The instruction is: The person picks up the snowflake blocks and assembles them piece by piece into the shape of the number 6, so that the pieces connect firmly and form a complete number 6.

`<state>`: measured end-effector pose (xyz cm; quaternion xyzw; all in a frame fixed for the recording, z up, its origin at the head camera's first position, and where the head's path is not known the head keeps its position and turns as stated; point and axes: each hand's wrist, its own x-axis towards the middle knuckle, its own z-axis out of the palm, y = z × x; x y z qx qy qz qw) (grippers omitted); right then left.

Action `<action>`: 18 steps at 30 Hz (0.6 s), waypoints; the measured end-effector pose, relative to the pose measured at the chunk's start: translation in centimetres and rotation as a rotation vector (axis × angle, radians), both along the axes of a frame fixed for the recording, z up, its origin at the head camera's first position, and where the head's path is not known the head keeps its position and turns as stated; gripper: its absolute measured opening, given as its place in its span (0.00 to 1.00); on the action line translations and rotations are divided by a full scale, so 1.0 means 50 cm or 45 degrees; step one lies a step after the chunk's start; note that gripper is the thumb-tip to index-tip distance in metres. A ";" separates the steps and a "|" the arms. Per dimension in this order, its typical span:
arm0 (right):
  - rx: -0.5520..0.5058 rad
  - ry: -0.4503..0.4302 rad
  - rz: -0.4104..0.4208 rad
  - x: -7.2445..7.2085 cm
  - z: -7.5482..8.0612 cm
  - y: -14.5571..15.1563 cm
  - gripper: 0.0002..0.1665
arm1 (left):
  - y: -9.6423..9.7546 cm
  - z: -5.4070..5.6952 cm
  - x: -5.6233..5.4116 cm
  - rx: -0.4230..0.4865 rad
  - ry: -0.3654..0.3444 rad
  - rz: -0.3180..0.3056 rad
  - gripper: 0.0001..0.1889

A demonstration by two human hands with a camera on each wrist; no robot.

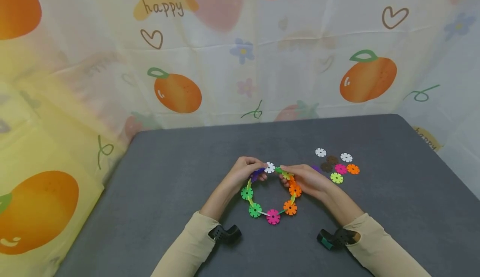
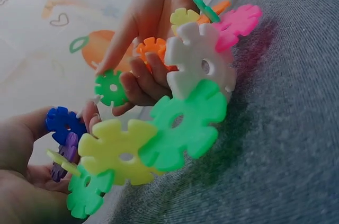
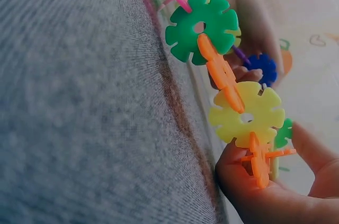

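A ring of notched plastic snowflake discs, slotted edge to edge in many colours, hangs between both hands close over the grey table. My left hand [image 1: 244,172] pinches the blue disc [image 2: 64,122] at the ring's upper left, beside a purple disc [image 2: 64,158]. Thumb and fingers of my right hand [image 1: 310,178] pinch a green disc [image 2: 110,88] at the upper right. Between the two hands sits a white disc [image 1: 269,168], standing at the blue disc's edge and right by the green one. The pink disc [image 1: 273,217] forms the near end of the loop.
Loose discs lie behind my right hand: white [image 1: 346,157], brown [image 1: 332,160], pink [image 1: 341,168], orange [image 1: 353,169] and yellow-green [image 1: 336,178]. The grey table [image 1: 168,210] runs back to a fruit-printed curtain [image 1: 262,77]. Each wrist wears a black camera band [image 1: 226,234].
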<state>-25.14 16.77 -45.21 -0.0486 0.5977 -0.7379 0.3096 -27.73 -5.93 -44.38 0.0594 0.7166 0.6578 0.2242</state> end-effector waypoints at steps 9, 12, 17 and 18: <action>0.086 0.078 0.027 -0.002 -0.006 -0.002 0.23 | 0.007 -0.002 0.001 -0.020 0.017 -0.009 0.13; 0.113 0.098 0.022 0.000 -0.008 -0.004 0.23 | 0.009 -0.004 0.003 -0.006 0.002 0.004 0.12; 0.148 0.149 0.018 0.004 -0.005 -0.007 0.22 | 0.011 -0.008 0.004 -0.006 0.020 0.014 0.12; 0.153 0.159 0.016 0.005 -0.004 -0.008 0.22 | 0.011 -0.010 0.003 -0.006 0.028 0.011 0.12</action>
